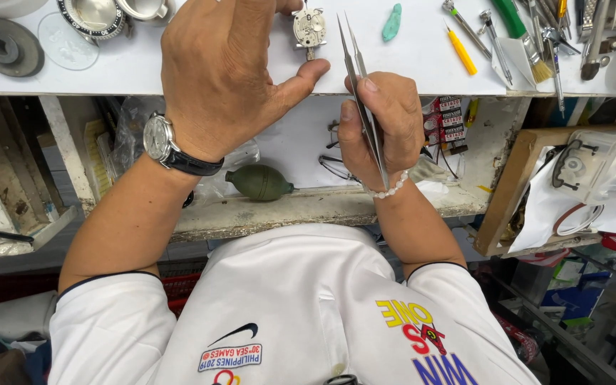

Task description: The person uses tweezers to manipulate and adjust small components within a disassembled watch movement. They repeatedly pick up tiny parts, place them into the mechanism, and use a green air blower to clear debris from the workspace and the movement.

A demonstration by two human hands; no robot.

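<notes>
1. Left hand (226,75): fingers pinching the watch movement (309,28), which rests on the white surface (408,64).
2. Right hand (383,125): closed around steel tweezers (361,85), tips pointing toward the movement, just beside it.
3. Green dust blower (259,182) lies on the shelf below.

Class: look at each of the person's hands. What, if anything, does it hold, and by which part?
The right hand grips tweezers near the rear, tips pointing away. The left hand steadies a watch movement on the bench; its fingertip contact is hidden.
</notes>
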